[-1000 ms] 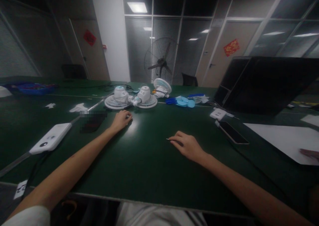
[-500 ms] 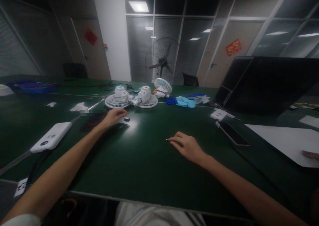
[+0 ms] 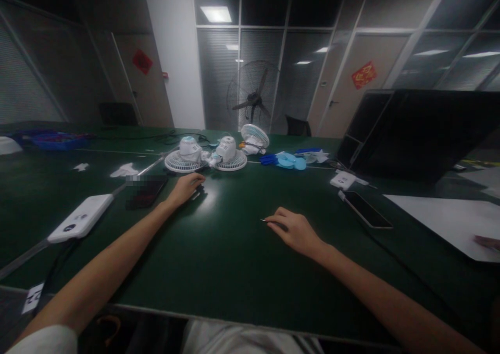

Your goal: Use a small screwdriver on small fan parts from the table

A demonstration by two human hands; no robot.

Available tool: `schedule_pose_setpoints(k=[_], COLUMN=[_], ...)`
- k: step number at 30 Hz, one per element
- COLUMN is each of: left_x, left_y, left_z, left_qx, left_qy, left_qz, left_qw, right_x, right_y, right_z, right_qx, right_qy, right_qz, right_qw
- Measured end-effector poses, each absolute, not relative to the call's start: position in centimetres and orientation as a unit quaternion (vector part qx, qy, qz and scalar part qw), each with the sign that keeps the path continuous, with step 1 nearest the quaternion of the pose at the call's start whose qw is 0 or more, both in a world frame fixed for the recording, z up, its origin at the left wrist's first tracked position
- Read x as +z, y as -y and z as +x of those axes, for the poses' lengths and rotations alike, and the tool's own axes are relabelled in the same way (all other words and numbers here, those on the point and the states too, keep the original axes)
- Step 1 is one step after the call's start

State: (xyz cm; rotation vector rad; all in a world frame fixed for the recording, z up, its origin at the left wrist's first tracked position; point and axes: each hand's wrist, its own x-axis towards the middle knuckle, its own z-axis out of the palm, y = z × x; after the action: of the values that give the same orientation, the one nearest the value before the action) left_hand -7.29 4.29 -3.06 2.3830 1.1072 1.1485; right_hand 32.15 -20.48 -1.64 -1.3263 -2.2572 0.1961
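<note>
One slim, silvery-tipped stick point(image 3: 263, 220) at one o'clock, pinched by the right hand point(image 3: 292, 227), fingertips nearly together, presumably for fine control! At eleven, the left hand point(image 3: 186, 188) curls half-closed over a small pale-and-dark piece point(image 3: 196, 194); gripping or merely touching, can't tell. Before twelve, two white plastic fans point(image 3: 230, 159) lie grille-down, probably for stability.

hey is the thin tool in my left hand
No, the thin tool is pinched in the right hand, its tip jutting out.
</note>
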Motion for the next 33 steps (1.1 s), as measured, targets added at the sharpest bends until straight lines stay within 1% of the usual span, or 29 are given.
schedule_pose_setpoints(k=[4, 8, 16, 23, 33], left_x=[-2.9, -2.9, -3.2, -3.3, -3.2], left_y=[-4.8, -5.4, -6.0, -5.9, -5.6], left_z=[-8.0, -9.2, -9.5, -8.9, -9.4], left_qx=[0.456, 0.475, 0.444, 0.382, 0.365], left_qy=[-0.416, -0.436, -0.410, -0.383, -0.371], left_qz=[0.774, 0.745, 0.760, 0.792, 0.781], left_qw=[0.141, 0.171, 0.240, 0.284, 0.345], right_x=[-1.7, -1.8, -1.7, -1.6, -1.4], right_y=[20.4, 20.4, 20.5, 20.5, 20.6], right_z=[32.1, 32.2, 32.2, 32.1, 32.1], right_qx=[0.071, 0.073, 0.073, 0.068, 0.075], right_qy=[0.831, 0.831, 0.832, 0.831, 0.830], right_qz=[-0.488, -0.488, -0.487, -0.490, -0.492], right_qw=[0.257, 0.257, 0.257, 0.255, 0.251])
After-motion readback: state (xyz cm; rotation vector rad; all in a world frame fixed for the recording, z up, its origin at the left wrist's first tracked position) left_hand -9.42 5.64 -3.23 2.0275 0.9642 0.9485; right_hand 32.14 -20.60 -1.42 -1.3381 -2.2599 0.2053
